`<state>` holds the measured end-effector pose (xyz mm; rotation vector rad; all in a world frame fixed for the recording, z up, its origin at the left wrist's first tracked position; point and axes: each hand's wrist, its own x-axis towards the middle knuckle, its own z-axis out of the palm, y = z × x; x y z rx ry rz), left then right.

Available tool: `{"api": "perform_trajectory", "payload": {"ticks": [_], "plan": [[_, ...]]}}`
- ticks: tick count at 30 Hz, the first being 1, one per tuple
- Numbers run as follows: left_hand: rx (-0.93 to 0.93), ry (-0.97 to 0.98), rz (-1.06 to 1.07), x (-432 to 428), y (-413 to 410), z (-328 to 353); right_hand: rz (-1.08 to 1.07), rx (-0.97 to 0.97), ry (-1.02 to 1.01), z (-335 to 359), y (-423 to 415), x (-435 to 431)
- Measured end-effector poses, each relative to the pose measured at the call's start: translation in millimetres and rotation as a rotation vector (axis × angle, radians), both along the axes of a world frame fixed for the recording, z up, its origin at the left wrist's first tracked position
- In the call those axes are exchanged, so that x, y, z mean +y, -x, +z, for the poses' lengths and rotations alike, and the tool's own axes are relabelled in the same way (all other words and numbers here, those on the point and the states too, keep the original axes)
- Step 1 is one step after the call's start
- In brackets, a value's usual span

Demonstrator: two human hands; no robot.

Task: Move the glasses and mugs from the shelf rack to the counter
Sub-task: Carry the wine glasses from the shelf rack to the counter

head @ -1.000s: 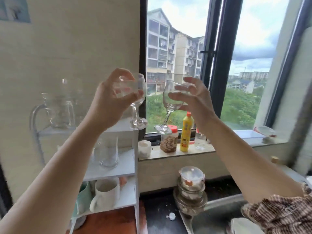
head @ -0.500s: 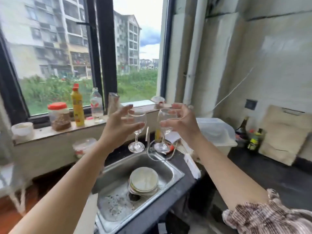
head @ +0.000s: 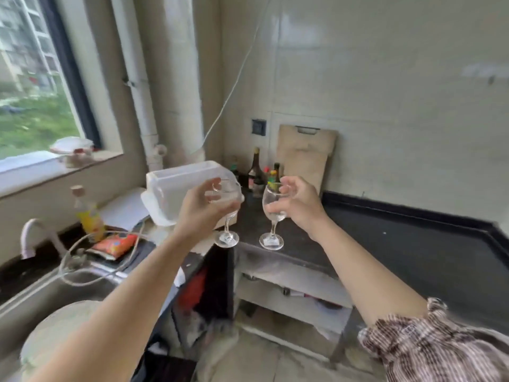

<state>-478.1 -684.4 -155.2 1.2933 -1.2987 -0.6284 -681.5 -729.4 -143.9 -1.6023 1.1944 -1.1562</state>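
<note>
Kitchen corner, pale tiled wall, dark counter running right from the corner, window at far left. Cutting board leans upright on the back wall, dark bottles clustered just beside it in the corner. White plastic container sits tilted on the counter left of centre; sink with a hose loop at lower left.

Both arms reach forward and up, elbows low, forearms converging toward frame centre. Left hand wraps the bowl of the left wine glass, fingers curled round the far side, thumb on the near side, wrist bent slightly back. Glass stands upright, foot in the air near the counter's left edge, just in front of the white container.

Right hand grips the right wine glass at the bowl from the right, fingers hooked over the rim, thumb low on the bowl. Glass upright, foot over the counter's near-left corner; blur makes it hard to say whether the foot touches the surface, probably just above. The two glasses sit side by side, near but apart. Patterned sleeve bunched at the right upper arm.
</note>
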Motion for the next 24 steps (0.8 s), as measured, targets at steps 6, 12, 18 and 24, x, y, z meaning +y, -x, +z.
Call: {"api": "perform_trajectory", "payload": {"ticks": [6, 12, 18, 24], "plan": [[-0.032, -0.038, -0.173, -153.3, 97.7, -30.8, -0.175, 0.083, -0.04, -16.4, 100.3, -114.3], [-0.087, -0.124, -0.327, -277.0, 196.2, -56.1, -0.334, 0.099, -0.106, -40.9, 188.1, -210.7], [-0.149, -0.202, -0.452, -371.6, 285.4, -86.8, -0.452, 0.115, -0.155, -76.7, 267.5, -293.3], [-0.165, -0.276, -0.424, -463.3, 370.9, -136.6, -0.463, 0.164, -0.24, -129.7, 349.4, -394.6]]}}
